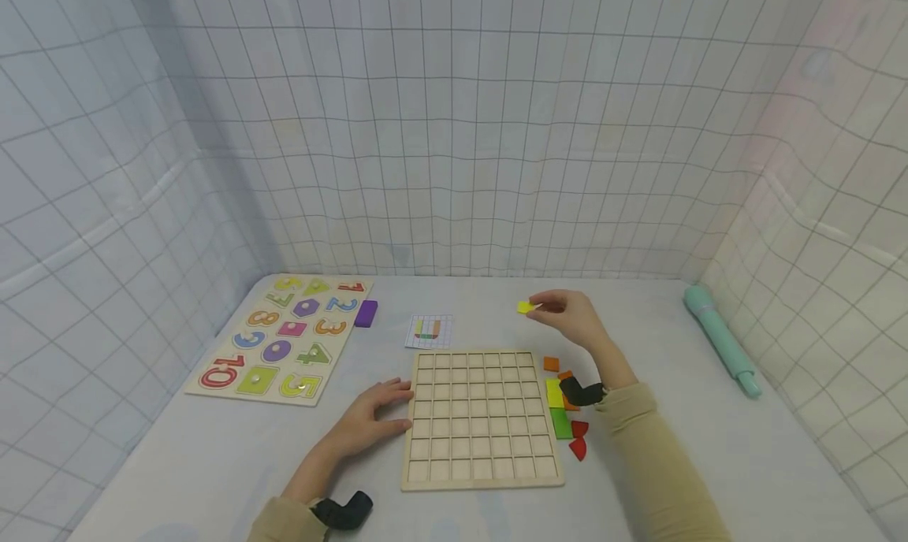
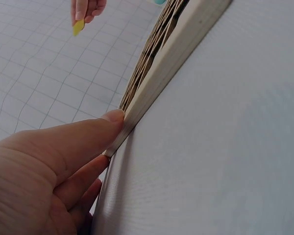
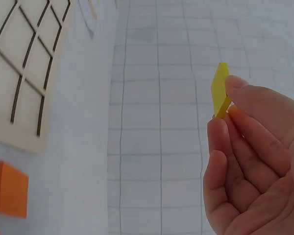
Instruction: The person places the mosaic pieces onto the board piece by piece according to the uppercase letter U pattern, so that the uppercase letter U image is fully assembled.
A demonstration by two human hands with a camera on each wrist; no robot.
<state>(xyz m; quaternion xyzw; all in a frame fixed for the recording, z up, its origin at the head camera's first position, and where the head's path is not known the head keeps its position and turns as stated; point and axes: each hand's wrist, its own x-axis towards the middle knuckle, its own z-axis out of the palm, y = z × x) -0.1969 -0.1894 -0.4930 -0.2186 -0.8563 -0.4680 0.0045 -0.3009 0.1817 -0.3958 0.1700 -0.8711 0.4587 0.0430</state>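
Note:
My right hand (image 1: 567, 317) pinches a thin yellow square tile (image 3: 218, 90) between thumb and fingertips, raised above the table beyond the board's far right corner. The wooden grid board (image 1: 482, 485) lies in front of me, its cells bare. My left hand (image 1: 363, 422) rests at the board's left edge. In the left wrist view, the thumb (image 2: 95, 128) and fingertips touch that edge, fingers fairly straight. Right of the board lie orange tiles (image 1: 551, 364), a yellow piece (image 1: 554, 393), a green piece (image 1: 561, 424) and two red rounded pieces (image 1: 578, 448). My right wrist strap partly covers the orange ones.
A small pattern card (image 1: 429, 332) lies beyond the board, showing a coloured U-like figure. At the left are a number-and-shape puzzle board (image 1: 269, 373) and a purple block (image 1: 366, 313). A teal rolling-pin-like object (image 1: 722, 339) lies far right. Gridded curtains (image 1: 454, 132) enclose the table.

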